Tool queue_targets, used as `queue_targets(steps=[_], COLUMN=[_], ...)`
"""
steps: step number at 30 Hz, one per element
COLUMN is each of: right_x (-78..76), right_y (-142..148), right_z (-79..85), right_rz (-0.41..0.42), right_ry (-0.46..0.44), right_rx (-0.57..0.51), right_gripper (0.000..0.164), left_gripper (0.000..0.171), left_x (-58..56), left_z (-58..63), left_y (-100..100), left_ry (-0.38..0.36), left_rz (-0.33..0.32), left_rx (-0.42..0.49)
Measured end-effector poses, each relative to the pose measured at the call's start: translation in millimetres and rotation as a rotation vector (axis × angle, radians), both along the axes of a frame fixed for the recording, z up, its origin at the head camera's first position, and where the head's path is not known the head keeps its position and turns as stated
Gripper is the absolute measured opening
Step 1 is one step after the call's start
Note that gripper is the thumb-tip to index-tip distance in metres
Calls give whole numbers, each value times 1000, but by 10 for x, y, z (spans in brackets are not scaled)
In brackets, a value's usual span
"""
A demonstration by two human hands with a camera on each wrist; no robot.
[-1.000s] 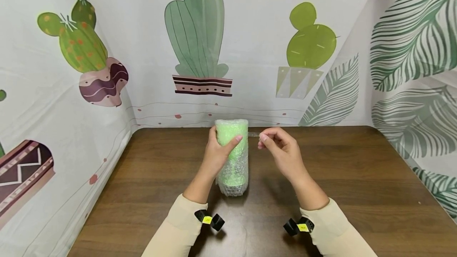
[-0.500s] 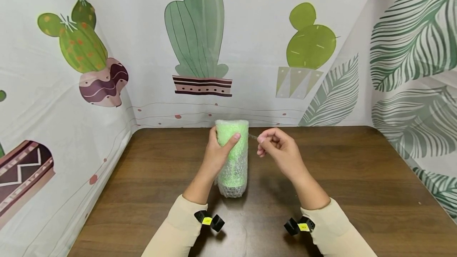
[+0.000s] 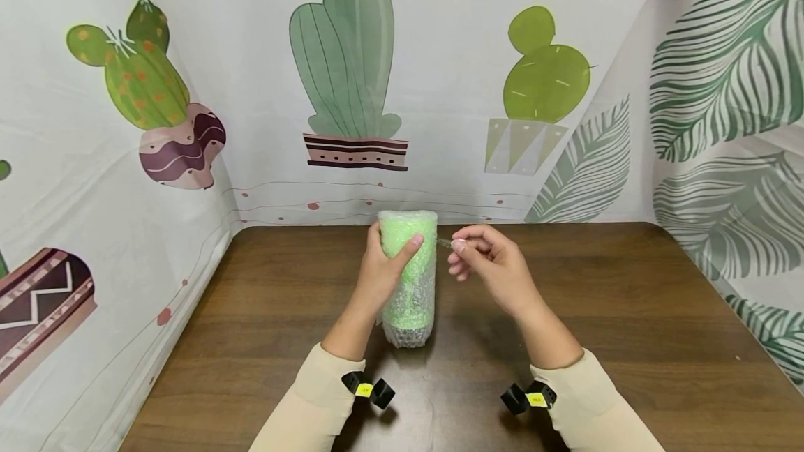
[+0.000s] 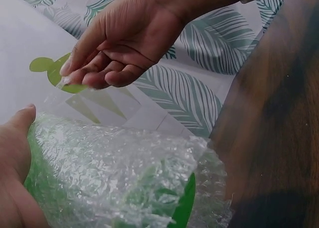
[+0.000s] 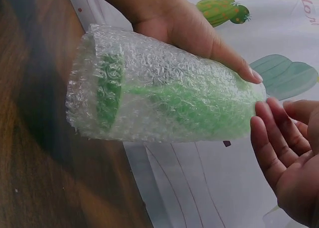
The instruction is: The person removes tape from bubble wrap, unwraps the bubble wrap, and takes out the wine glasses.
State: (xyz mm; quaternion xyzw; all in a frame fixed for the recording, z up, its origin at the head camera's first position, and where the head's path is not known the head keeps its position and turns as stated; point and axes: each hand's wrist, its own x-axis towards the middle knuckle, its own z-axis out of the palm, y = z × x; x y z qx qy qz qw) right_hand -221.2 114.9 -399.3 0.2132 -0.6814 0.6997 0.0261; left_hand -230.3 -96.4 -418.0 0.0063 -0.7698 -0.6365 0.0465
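A bubble-wrapped bundle (image 3: 410, 298) stands at the middle of the table, tall and rounded. Through the clear wrap a green thing (image 5: 199, 106) shows, with what looks like a bowl, stem and round base. My left hand (image 3: 382, 264) grips the bundle's upper left side, thumb across its front; the other fingers are mostly hidden behind it. Just right of the bundle's top, my right hand (image 3: 493, 264) pinches the end of a narrow clear strip (image 3: 443, 243), apparently tape, between thumb and forefinger. That strip runs to the wrap (image 4: 114, 163).
The brown wooden table (image 3: 628, 312) reaches back to a white cloth (image 3: 452, 89) printed with cacti and leaves. Small black cameras (image 3: 383, 393) sit on both wrists, over cream sleeves (image 3: 314, 396).
My right hand has shifted slightly left, nearer the bundle, and the visible strip between them looks shorter. The left hand keeps its grip, and the bundle stays almost where it was.
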Motion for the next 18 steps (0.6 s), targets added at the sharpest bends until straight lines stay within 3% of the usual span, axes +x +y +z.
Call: queue_targets(steps=[12,18], right_x=[-10,-20], right_y=[8,-8], right_z=[-6,-18], right_rz=[84,55], right_ry=[-50,-22], right_rx=[-51,-22], right_gripper=[9,17], left_gripper=[93,93], left_x=[-1,1], left_z=[17,21], left_y=[3,7], left_ry=[-13,-19], left_rz=[-11,-24], left_rx=[12,18])
